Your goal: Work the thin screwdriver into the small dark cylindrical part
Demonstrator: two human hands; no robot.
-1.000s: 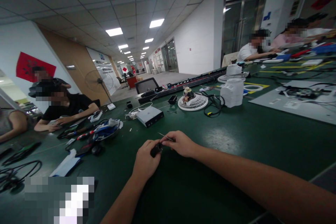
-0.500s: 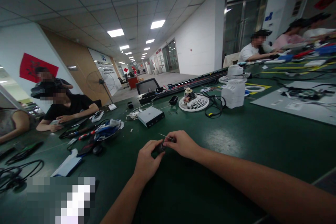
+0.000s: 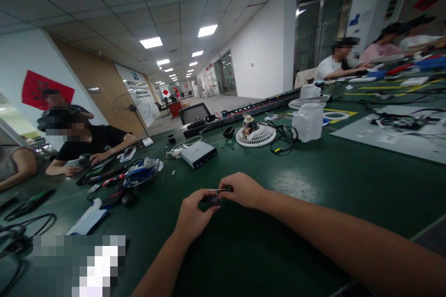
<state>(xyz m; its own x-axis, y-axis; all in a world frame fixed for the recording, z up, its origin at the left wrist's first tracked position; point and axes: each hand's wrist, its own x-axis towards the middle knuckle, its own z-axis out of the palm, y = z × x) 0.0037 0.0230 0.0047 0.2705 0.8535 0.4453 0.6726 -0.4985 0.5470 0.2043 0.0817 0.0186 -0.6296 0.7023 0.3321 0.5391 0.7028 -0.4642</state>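
Both hands are out over the green table [image 3: 348,181], bare and close together. Left hand [image 3: 193,216] pinches a small dark part [image 3: 213,200] between thumb and fingers. Right hand [image 3: 242,190] grips a thin metal tool [image 3: 223,190], shank pointing left, lying across the top of the part. Right fingertips are right at the part's edge; can't tell if they touch it. Also can't tell whether the tool tip is seated in anything: too small, and fingers cover it.

Step in hand, my read: handwork on the part, left as the clamp, right on the tool. Next move calls for a steady left pinch and a small, controlled push or turn on the right. Slip risk looks real, since the part is held off any support I can see.

Further out: light blue sheet [image 3: 88,218] off to the left, blue cloth [image 3: 141,174] beyond it among tools and leads. Ahead, a grey drive box [image 3: 198,153], then a small black tray [image 3: 229,132] and a white round grille [image 3: 256,138] with innards exposed on top. White housing [image 3: 307,123] stands right of that, black cable [image 3: 284,152] between them. Co-worker in black [image 3: 101,141] sits across at left.
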